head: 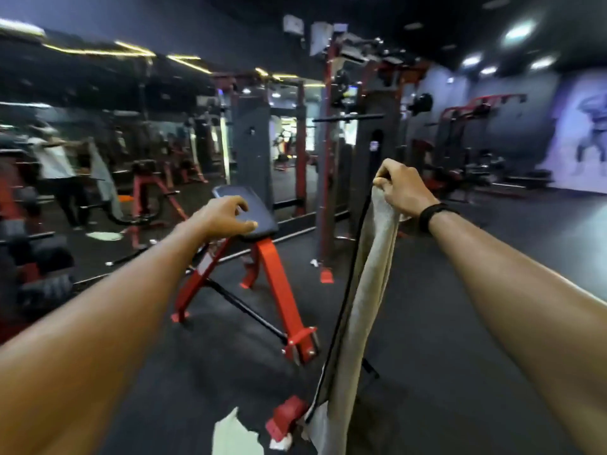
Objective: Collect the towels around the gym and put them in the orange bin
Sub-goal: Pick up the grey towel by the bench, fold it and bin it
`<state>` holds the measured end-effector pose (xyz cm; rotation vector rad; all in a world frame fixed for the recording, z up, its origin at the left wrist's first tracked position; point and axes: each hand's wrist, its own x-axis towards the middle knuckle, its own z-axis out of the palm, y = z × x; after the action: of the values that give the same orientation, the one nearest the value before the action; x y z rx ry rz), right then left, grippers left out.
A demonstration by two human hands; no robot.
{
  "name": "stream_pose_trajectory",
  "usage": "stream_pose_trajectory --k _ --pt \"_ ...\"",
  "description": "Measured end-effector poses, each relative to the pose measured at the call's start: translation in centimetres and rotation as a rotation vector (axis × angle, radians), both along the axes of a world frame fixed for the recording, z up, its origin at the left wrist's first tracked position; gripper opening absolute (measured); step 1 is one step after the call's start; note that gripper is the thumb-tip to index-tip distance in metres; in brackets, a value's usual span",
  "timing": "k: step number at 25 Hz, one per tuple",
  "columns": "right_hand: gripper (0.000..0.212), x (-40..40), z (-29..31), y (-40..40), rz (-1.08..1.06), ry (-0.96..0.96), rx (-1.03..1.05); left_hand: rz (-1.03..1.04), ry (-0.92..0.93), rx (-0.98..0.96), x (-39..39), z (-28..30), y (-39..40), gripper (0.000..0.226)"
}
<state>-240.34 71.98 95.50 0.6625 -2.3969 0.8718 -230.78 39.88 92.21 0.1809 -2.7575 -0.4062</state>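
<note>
Gym floor (460, 323): my right hand (402, 188) pinches a towel (364, 290) hanging straight down; left hand (226, 216) loose, empty, over the bench (253, 215).

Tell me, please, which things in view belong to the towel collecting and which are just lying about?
Belong to the job:
- right hand, gripping the grey towel that hangs from it
- pale towel on the floor, bottom edge
- left hand, fingers loosely curled, holding nothing

Just lying about:
- red bench
- red cable rack
- wall mirror

No text or label can be read anywhere.
</note>
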Motion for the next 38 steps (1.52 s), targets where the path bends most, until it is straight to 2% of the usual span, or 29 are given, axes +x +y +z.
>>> stream_pose_trajectory --k 9,17,26,33,36,38 --pt "0.007 16.7 0.2 30.3 -0.373 0.048 0.098 -0.458 -0.026 0.037 1.6 0.1 27.9 0.051" --pt "0.008 38.3 -4.1 53.3 -0.651 -0.048 0.135 -0.846 -0.092 0.087 12.0 -2.5 57.4 0.053" --pt "0.015 58.3 -4.9 70.1 -1.006 -0.084 0.068 -1.247 -0.144 0.105 23.9 -3.8 83.3 0.051" --pt "0.014 62.5 -5.3 81.3 -1.099 -0.156 0.043 -1.402 -0.201 0.124 26.5 -5.2 98.9 0.048" --pt "0.014 61.8 -4.8 85.7 -1.033 -0.194 0.011 -1.475 -0.255 0.227 26.5 -4.8 104.6 0.044" --pt "0.014 61.1 -4.4 88.5 -0.998 -0.19 -0.001 -1.549 -0.37 0.35 27.2 -4.1 108.0 0.04"
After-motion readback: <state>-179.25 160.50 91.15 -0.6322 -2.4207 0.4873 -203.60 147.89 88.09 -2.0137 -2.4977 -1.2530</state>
